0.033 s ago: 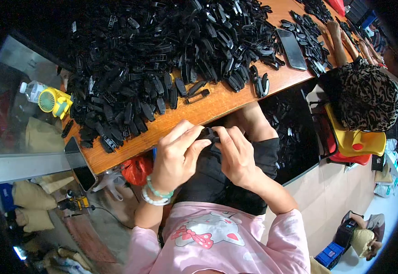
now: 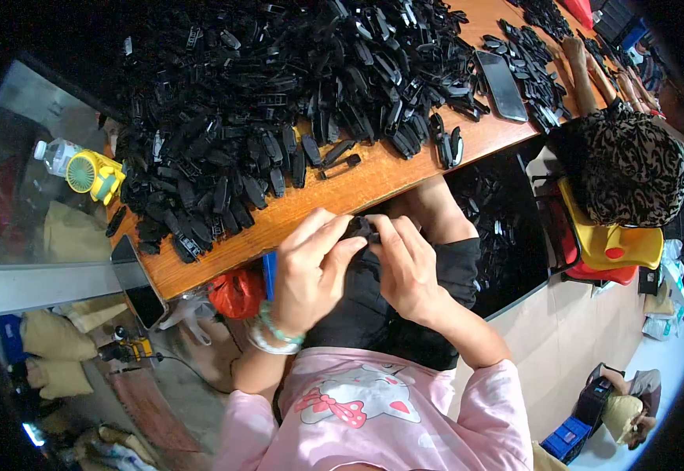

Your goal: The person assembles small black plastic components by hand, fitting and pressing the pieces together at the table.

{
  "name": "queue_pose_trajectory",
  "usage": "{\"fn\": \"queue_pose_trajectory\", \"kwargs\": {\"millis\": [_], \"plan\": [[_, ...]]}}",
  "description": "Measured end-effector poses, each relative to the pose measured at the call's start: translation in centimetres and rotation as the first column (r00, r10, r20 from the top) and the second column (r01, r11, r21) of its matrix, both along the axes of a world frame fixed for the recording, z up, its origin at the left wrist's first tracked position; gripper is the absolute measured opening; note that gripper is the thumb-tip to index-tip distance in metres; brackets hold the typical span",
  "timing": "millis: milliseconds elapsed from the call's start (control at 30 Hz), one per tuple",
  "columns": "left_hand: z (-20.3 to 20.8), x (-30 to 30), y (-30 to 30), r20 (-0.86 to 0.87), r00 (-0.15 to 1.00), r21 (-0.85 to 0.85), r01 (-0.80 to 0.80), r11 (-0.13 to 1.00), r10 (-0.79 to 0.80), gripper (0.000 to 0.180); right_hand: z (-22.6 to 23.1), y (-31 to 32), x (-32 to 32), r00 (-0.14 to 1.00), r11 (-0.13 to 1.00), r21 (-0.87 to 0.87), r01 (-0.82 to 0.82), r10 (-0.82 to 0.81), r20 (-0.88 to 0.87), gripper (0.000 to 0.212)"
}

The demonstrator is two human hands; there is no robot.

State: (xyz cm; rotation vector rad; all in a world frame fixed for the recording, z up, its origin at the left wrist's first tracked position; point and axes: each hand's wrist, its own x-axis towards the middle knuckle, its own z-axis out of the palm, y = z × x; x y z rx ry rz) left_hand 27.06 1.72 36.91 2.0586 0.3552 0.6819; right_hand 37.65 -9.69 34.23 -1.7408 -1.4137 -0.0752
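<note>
In front of my lap, just off the table's near edge, both hands meet at a small black plastic part (image 2: pixel 364 228). My left hand (image 2: pixel 311 271) pinches its left side between thumb and fingers, and bead bracelets circle that wrist. From the other side my right hand (image 2: pixel 406 271) grips the same part with curled fingers. Fingertips cover much of it, so its exact kind cannot be made out. Beyond, a large heap of black plastic pieces (image 2: pixel 224 133), many long and narrow, spreads over the wooden table (image 2: pixel 358 188).
A phone (image 2: pixel 501 86) lies on the table at the right; another dark phone (image 2: pixel 138 282) is at the left corner. Nearby stand a yellow fan (image 2: pixel 95 176) and a bottle (image 2: pixel 55 155). A red bag (image 2: pixel 236 293) hangs below. At right, a co-worker (image 2: pixel 632 169) sits by a yellow stool (image 2: pixel 621 239).
My left hand and wrist have shifted slightly to the right and turned a little. The black part has tilted slightly between my fingers, while my right hand stays almost still.
</note>
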Motion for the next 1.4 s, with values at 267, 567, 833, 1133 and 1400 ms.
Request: {"fn": "queue_pose_trajectory", "kwargs": {"millis": [267,567,833,1133,1400], "plan": [[-2.9,-0.6,0.1,0.026,1.0,-0.733,0.012,0.68,0.01,0.032,-0.6,0.7,-0.7,0.917,0.997,0.029,0.072,-0.055,-0.396,0.032],[-4.2,-1.3,0.2,0.245,0.969,-0.913,0.241,0.328,-0.028,0.032,-2.3,1.1,-1.2,0.842,0.979,0.174,0.103,0.008,-0.539,0.018],[-3.1,2.7,5.8,-0.016,0.938,0.311,-0.323,0.894,0.345,0.015,-2.7,2.3,0.9,0.912,0.999,-0.026,-0.039,0.025,-0.41,0.019],[-3.6,7.1,7.4,-0.304,0.829,0.646,-0.183,0.741,0.47,0.024,-4.4,6.8,4.1,0.964,0.975,-0.092,0.203,-0.183,0.195,0.016],[-5.5,4.1,6.0,0.045,0.957,-0.241,-0.267,0.933,0.285,0.01,-4.3,4.3,2.5,0.9,0.96,0.159,0.231,-0.149,-0.411,0.017]]}}
